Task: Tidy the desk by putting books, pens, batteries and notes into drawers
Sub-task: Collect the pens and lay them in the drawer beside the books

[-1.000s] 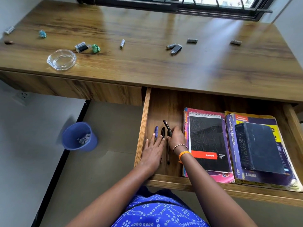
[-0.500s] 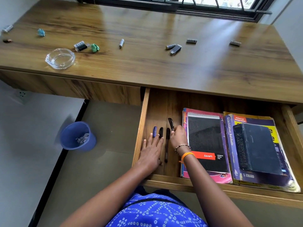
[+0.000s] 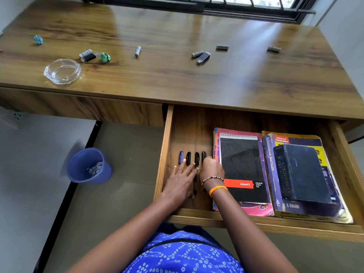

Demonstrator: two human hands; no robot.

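The open wooden drawer holds a blue pen and three black pens lying side by side at its left. My left hand lies flat on them with its fingers spread. My right hand is curled on the rightmost black pen, beside a black spiral pad. A dark thesaurus sits on a stack of books at the drawer's right. Loose batteries and crumpled notes, green and blue, lie on the desk.
A glass ashtray stands near the desk's front left, with a small battery pack behind it. A dark little block lies by another battery. A blue bin with paper scraps sits on the floor to the left.
The black pen in my right hand went from tilted to lying parallel with the other pens. My left hand stayed flat on the pens.
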